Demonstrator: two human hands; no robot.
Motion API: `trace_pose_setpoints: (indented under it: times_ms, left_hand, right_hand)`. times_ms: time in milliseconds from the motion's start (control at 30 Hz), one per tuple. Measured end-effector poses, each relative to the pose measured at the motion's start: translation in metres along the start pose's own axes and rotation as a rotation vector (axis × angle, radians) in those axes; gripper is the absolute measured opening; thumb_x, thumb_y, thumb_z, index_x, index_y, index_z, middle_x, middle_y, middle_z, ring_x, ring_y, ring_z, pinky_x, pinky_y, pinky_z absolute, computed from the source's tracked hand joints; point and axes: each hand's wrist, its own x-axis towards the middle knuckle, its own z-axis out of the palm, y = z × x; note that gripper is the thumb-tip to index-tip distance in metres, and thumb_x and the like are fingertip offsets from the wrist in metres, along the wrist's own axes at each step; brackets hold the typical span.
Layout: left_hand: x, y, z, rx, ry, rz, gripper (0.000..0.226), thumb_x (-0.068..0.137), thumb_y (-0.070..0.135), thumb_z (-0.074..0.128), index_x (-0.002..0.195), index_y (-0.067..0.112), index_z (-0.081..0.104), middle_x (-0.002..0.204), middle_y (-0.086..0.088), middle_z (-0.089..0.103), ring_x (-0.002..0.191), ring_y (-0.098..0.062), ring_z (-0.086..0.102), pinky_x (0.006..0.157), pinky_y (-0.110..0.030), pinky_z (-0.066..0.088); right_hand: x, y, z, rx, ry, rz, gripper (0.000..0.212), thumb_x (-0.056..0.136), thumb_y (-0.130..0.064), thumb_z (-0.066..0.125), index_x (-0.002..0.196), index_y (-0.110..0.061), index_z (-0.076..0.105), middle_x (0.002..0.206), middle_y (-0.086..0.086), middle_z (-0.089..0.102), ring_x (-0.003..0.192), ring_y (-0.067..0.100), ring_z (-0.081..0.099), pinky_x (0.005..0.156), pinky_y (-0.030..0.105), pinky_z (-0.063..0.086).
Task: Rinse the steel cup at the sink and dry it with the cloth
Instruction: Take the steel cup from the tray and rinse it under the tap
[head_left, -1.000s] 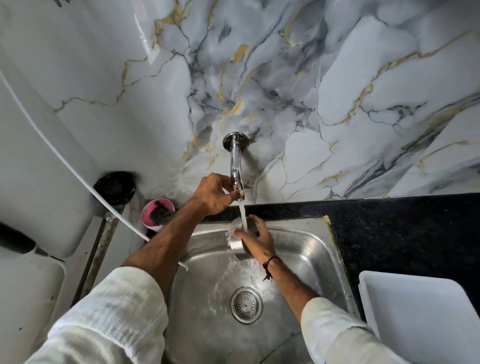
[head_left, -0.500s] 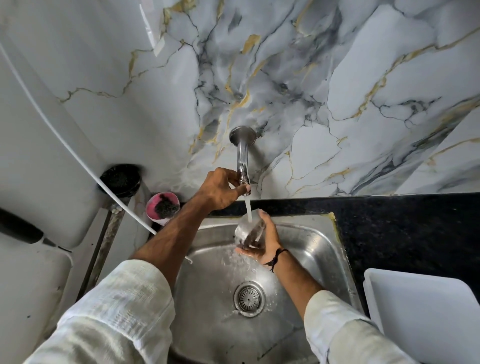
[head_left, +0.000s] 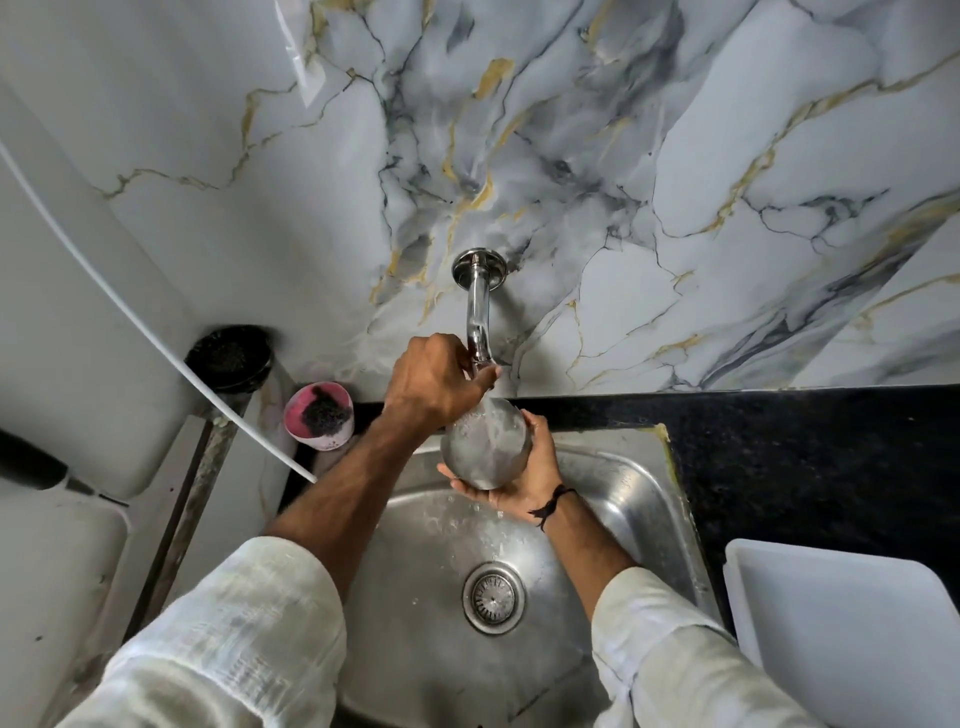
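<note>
My right hand (head_left: 524, 467) grips the steel cup (head_left: 485, 441) from below and behind, over the back of the steel sink (head_left: 644, 499). The cup is tipped toward me, wet, directly under the mouth of the chrome wall tap (head_left: 478, 317). My left hand (head_left: 436, 382) is closed around the tap's end, just above the cup's rim. Whether water is still running is hidden by that hand. No cloth is in view.
A pink cup (head_left: 319, 418) with a dark scrubber and a black round holder (head_left: 228, 356) stand left of the sink. A white tube (head_left: 156, 338) crosses there. Black countertop (head_left: 810, 457) lies to the right, with a white tray (head_left: 852, 639) at its front. The drain (head_left: 493, 597) sits mid-basin.
The cup has risen from low in the basin to just under the tap mouth and tilted more toward me. The water stream seen before no longer shows. My left hand stays on the tap.
</note>
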Motion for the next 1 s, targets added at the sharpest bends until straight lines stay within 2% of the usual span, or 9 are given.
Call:
trace_pose_setpoints:
  times_ms: [100,200,367,433,500,600,667,867,1000]
  left_hand:
    - [0.000,0.009,0.013,0.121,0.155,-0.067,0.049,0.080,0.061,0.071,0.069,0.014,0.061,0.062,-0.007,0.061,0.065,-0.033,0.064,0.055,-0.034,0.045]
    - [0.000,-0.011,0.023,-0.119,0.137,-0.104,0.050,0.080,0.067,0.064,0.085,0.017,0.063,0.073,-0.001,0.065,0.070,-0.022,0.063,0.060,-0.032,0.045]
    - [-0.018,-0.050,0.044,-0.639,-0.338,-0.329,0.051,0.075,0.077,0.056,0.104,0.035,0.062,0.114,-0.001,0.069,0.100,-0.016,0.066,0.076,-0.029,0.047]
    - [-0.026,-0.053,0.056,-0.726,-0.515,-0.379,0.062,0.065,0.077,0.065,0.110,0.034,0.062,0.116,0.001,0.071,0.105,-0.016,0.066,0.081,-0.033,0.049]
    - [-0.030,-0.054,0.064,-0.746,-0.517,-0.377,0.073,0.059,0.069,0.078,0.117,0.029,0.057,0.113,0.000,0.070,0.101,-0.018,0.066,0.088,-0.040,0.052]
    - [-0.025,-0.053,0.055,-0.702,-0.517,-0.354,0.094,0.052,0.059,0.088,0.126,0.017,0.050,0.108,-0.005,0.067,0.093,-0.020,0.063,0.080,-0.037,0.051]
    - [-0.017,-0.053,0.043,-0.659,-0.600,-0.334,0.098,0.049,0.055,0.090,0.130,0.016,0.049,0.102,-0.006,0.067,0.085,-0.017,0.062,0.072,-0.032,0.047]
    - [-0.008,-0.029,0.042,-0.370,-0.653,-0.343,0.120,0.044,0.058,0.083,0.150,0.026,0.036,0.142,-0.006,0.053,0.115,-0.022,0.058,0.079,-0.032,0.051]
    - [-0.033,-0.021,0.050,0.037,-0.404,-0.424,0.106,0.039,0.075,0.067,0.134,0.032,0.049,0.138,-0.012,0.047,0.133,-0.041,0.047,0.109,-0.053,0.045]
  right_hand:
    - [0.003,0.000,0.001,-0.200,0.114,-0.041,0.083,0.067,-0.069,0.072,0.128,-0.014,0.072,0.132,0.018,0.071,0.124,0.043,0.063,0.093,0.053,0.054]
    - [0.001,-0.006,-0.010,-0.421,0.253,-0.051,0.087,0.064,-0.073,0.074,0.131,-0.018,0.071,0.131,0.018,0.072,0.121,0.040,0.067,0.104,0.055,0.050]
    - [-0.006,-0.030,0.007,-0.768,0.395,-0.166,0.114,0.051,-0.095,0.067,0.144,-0.030,0.058,0.118,0.007,0.066,0.104,0.029,0.067,0.095,0.046,0.055]
    - [-0.010,-0.037,0.016,-0.899,0.420,-0.269,0.106,0.063,-0.097,0.055,0.148,-0.034,0.054,0.132,0.002,0.060,0.115,0.025,0.058,0.086,0.039,0.052]
    - [-0.012,-0.039,0.019,-0.983,0.446,-0.396,0.091,0.073,-0.092,0.047,0.137,-0.031,0.065,0.141,-0.004,0.061,0.119,0.020,0.057,0.088,0.034,0.051]
    - [-0.010,-0.041,0.026,-0.990,0.569,-0.588,0.080,0.070,-0.091,0.040,0.099,-0.024,0.074,0.104,-0.003,0.074,0.102,0.021,0.066,0.085,0.038,0.053]
    - [-0.006,-0.045,0.032,-0.949,0.629,-0.660,0.080,0.071,-0.090,0.039,0.097,-0.019,0.066,0.093,-0.003,0.069,0.089,0.019,0.063,0.070,0.034,0.047]
    - [-0.005,-0.073,0.033,-1.079,0.760,-0.662,0.042,0.096,-0.052,0.054,0.107,-0.012,0.062,0.112,0.017,0.074,0.104,0.036,0.066,0.092,0.046,0.054]
    - [-0.037,-0.077,0.007,-1.687,0.788,-0.599,0.022,0.091,-0.031,0.061,0.108,-0.022,0.072,0.115,0.010,0.074,0.106,0.037,0.068,0.088,0.040,0.059]
